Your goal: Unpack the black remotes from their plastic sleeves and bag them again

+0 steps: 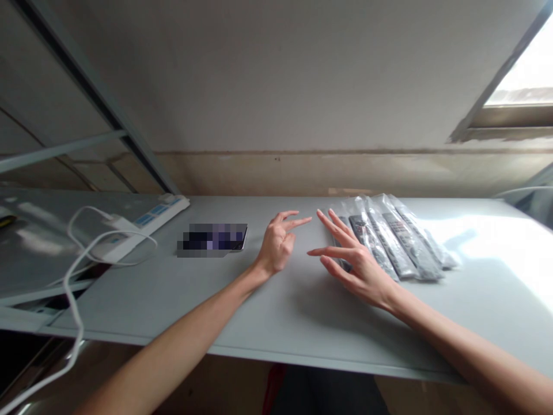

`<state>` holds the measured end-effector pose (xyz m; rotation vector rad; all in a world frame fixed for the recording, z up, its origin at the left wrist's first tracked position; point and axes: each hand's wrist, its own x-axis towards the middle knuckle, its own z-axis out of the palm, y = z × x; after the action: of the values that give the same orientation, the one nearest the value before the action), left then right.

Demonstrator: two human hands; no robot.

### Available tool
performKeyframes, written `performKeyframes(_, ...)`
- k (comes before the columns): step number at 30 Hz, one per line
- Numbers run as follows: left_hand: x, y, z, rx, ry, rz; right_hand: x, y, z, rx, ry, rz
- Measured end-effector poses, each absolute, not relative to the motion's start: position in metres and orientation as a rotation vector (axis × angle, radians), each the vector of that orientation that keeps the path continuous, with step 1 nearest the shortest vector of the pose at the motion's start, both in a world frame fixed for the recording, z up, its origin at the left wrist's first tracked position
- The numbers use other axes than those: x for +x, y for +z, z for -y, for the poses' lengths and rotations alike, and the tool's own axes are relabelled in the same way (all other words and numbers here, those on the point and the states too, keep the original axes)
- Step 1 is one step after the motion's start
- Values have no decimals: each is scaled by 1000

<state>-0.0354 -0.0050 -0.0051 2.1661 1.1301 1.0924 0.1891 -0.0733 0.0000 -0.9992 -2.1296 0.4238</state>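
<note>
My left hand hovers over the middle of the pale grey table, fingers loosely apart and holding nothing. My right hand is stretched out flat with spread fingers, its fingertips at the near left edge of a row of several grey remote controls wrapped in clear plastic bags. The remotes lie side by side, slanted on the table's right half. Neither hand grips anything.
A phone lies left of my left hand. A white power strip with a plugged charger and white cable sits at the far left. The wall runs behind the table; a window is at upper right.
</note>
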Motion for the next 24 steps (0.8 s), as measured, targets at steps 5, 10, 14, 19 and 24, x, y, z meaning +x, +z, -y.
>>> performKeyframes(5, -30, -6, 6, 2196, 1089, -933, 188, -1, 73, -1009, 438, 2121)
performKeyframes(10, -27, -6, 9, 2322, 994, -637, 187, -2, 75, -1016, 495, 2048)
performKeyframes(14, -24, -12, 7, 2411, 969, -482, 186, -3, 76, -1031, 543, 2024)
performKeyframes(19, -14, -14, 11, 2674, 971, -313, 172, -6, 80, -996, 587, 2031)
performKeyframes(24, -6, -7, 26, 2895, 837, -345, 155, -8, 88, -972, 651, 1935)
